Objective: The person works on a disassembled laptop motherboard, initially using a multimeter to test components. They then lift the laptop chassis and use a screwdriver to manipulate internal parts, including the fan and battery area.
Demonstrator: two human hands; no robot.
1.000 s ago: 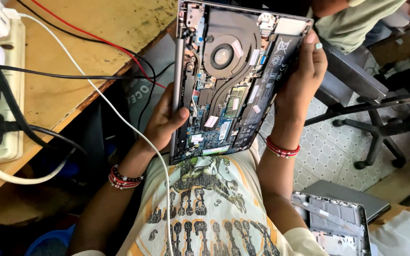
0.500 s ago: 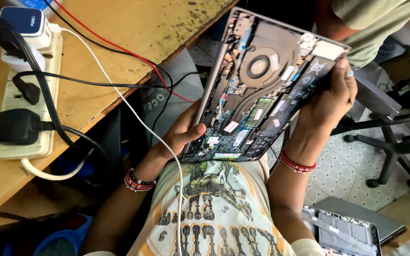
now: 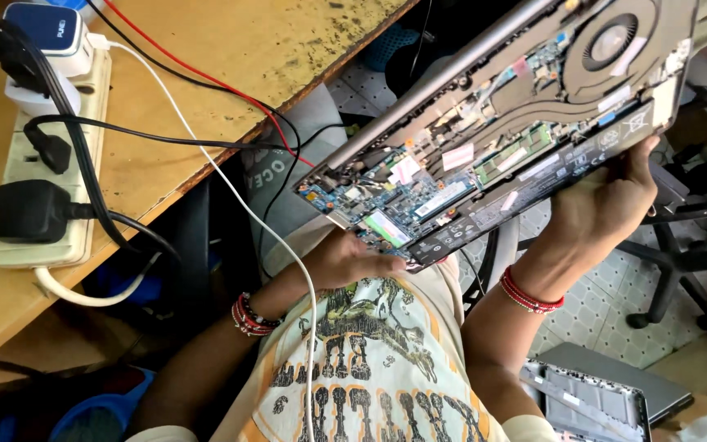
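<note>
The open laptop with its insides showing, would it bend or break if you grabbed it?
The laptop probably stays stiff: it spans flat between the left hand and right hand. Its bare circuit boards look fragile to touch. Held tilted by its edges, it could slip.

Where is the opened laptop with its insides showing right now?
In the head view, the opened laptop is held up in the upper right, just off the wooden table's edge, with the left hand under its lower corner and the right hand gripping its right edge.

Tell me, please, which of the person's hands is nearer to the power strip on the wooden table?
Left. The left hand supports the opened laptop at its lower corner, on the side toward the power strip; the right hand grips the laptop's far edge.
</note>
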